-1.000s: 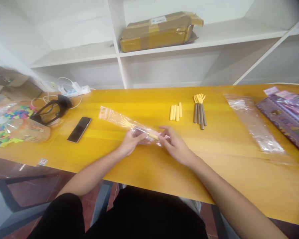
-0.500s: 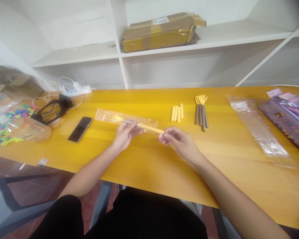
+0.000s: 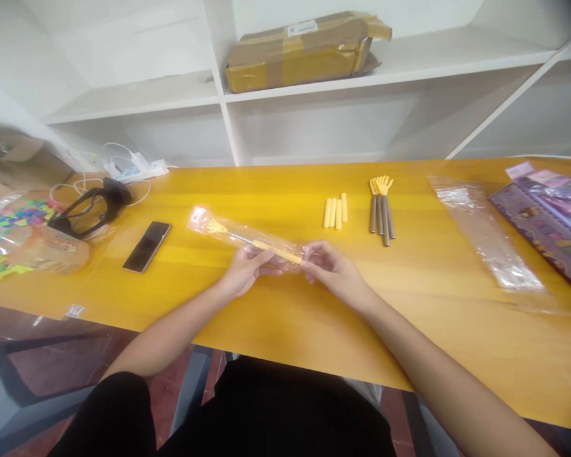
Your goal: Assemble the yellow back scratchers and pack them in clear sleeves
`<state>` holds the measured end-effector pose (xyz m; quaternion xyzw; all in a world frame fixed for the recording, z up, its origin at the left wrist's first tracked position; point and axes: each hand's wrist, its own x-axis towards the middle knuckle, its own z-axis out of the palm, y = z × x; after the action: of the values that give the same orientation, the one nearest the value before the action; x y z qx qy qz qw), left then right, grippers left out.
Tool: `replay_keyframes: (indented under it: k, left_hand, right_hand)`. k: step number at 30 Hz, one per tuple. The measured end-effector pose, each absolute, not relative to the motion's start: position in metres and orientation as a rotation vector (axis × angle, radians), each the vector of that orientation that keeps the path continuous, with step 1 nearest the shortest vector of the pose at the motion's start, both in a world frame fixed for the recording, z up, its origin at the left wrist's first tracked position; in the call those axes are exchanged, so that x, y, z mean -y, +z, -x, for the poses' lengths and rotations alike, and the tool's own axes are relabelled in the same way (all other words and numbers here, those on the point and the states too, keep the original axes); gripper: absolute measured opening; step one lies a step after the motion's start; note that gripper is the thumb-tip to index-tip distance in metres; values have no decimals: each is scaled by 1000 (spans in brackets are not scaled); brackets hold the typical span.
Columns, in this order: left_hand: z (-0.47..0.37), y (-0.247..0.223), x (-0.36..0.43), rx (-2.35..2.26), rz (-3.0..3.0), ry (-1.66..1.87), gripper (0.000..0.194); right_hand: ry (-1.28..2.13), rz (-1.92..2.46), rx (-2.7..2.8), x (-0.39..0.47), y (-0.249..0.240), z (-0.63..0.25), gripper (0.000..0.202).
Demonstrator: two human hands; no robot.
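Observation:
A clear plastic sleeve (image 3: 233, 233) lies slanted on the yellow table (image 3: 285, 304), with a yellow hand-shaped scratcher (image 3: 247, 240) inside it. My left hand (image 3: 245, 273) pinches the sleeve near its middle. My right hand (image 3: 330, 273) grips the sleeve's right end by the scratcher's yellow handle tip. Farther back lie a few loose yellow handles (image 3: 335, 212) and a few scratcher heads on grey metal stems (image 3: 381, 209).
A black phone (image 3: 146, 246) and black goggles (image 3: 92, 206) lie to the left, beside a bag of coloured pieces (image 3: 23, 238) and a white power strip (image 3: 133, 170). Empty clear sleeves (image 3: 485, 235) and purple packages (image 3: 547, 222) lie on the right. A cardboard parcel (image 3: 304, 51) sits on the white shelf.
Half a second ago the yellow handle stuck out of the sleeve toward my right hand; now the sleeve covers it and both hands have closed in on the sleeve.

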<state>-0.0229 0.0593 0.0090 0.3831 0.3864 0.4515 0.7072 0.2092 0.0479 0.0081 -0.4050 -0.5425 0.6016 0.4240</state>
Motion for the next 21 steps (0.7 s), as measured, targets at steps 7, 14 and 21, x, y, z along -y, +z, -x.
replay_keyframes:
  k: [7,14,21]
  left_hand:
    - [27,12,-62,-855,-877,1020,45]
    - [27,11,-64,-868,-893,1034,45]
    - [27,13,-66,-876,-842,1030,45]
  right_hand:
    - [1589,1034,1499,-45,13,-213,48]
    - [1548,1053,1536,-42,13,-214,47]
    - [1554,873,1547,-42,13,-213,37]
